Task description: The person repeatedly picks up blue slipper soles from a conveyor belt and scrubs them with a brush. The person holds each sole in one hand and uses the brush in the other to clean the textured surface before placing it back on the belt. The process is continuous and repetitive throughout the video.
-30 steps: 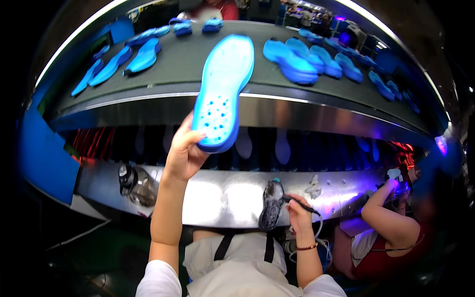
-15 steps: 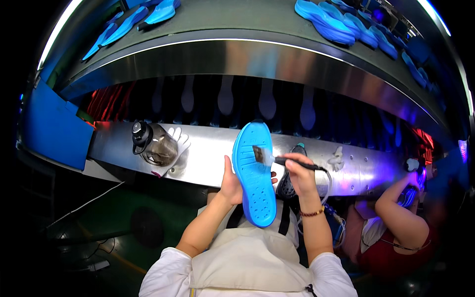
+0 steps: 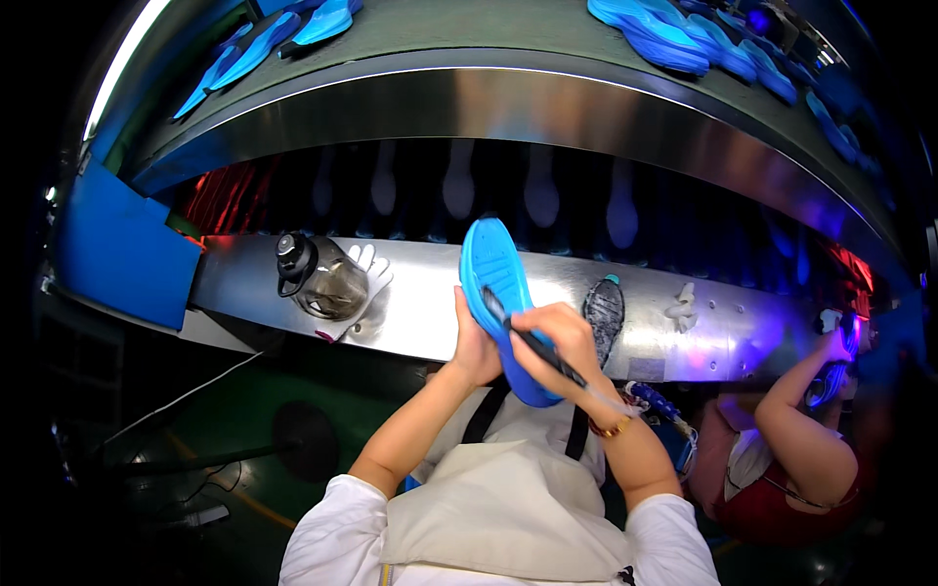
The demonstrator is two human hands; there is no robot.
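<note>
My left hand (image 3: 476,342) grips the left edge of a blue shoe sole (image 3: 492,252), thumb up along its side. The sole is held at a slant over my lap, its top end toward the bench. In my right hand (image 3: 565,344) is a brush with a black handle (image 3: 549,357), and a thin clear tube trails from it past my wrist. The brush head lies against the sole's inner face near the middle. My right fingers and the handle hide part of the sole's lower half. A dark sole-shaped piece (image 3: 605,317) lies on the bench just beyond my right hand.
On the metal bench (image 3: 420,293) stand a dark clear jug (image 3: 334,281) beside a white glove (image 3: 377,276), and a crumpled white item (image 3: 681,309) farther right. Blue soles (image 3: 655,39) lie on the conveyor (image 3: 469,39) above. A co-worker's arm (image 3: 796,410) is at right.
The sole has tilted and turned, its lower end swinging right. My right hand has come down and left, bringing the brush closer over the sole. The whole view has shifted slightly.
</note>
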